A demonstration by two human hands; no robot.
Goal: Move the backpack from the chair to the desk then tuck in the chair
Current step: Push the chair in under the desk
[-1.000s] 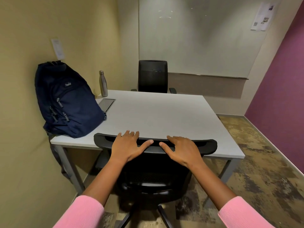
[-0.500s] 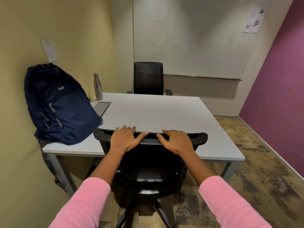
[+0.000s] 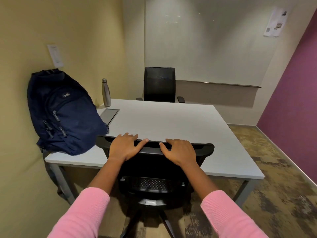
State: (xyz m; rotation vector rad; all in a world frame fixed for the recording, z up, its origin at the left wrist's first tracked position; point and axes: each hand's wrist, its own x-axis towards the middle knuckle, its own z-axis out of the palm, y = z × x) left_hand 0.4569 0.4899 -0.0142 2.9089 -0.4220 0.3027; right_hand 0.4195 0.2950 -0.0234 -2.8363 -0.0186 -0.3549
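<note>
On the top rail of the chair (image 3: 154, 148), the fingers (image 3: 127, 137) of the left hand (image 3: 124, 147) lie spread and draped over the front edge, thumb stretched toward the middle, and the right hand (image 3: 179, 151) mirrors it, fingers hooked over the rail, thumb pointing in; both hands are pressed onto the backrest rather than clenched round it, palms flat. Out from the wrists, two pink sleeves (image 3: 85, 213) run back toward the camera, arms well extended. The chair's backrest sits right at the near edge of the desk (image 3: 171, 121), its seat partly under the top. Over at the left corner, the backpack (image 3: 63, 114) stands upright on the desk, leaning against the yellow wall, so the first half of the job looks done. This reads as the tuck-in step. What remains, by the look of it, is an even forward push from both hands to roll the seat further under, kept straight between the desk legs. A steel bottle (image 3: 106, 93) stands beyond the bag, and a second chair (image 3: 159, 85) faces from the far side, both well clear.
</note>
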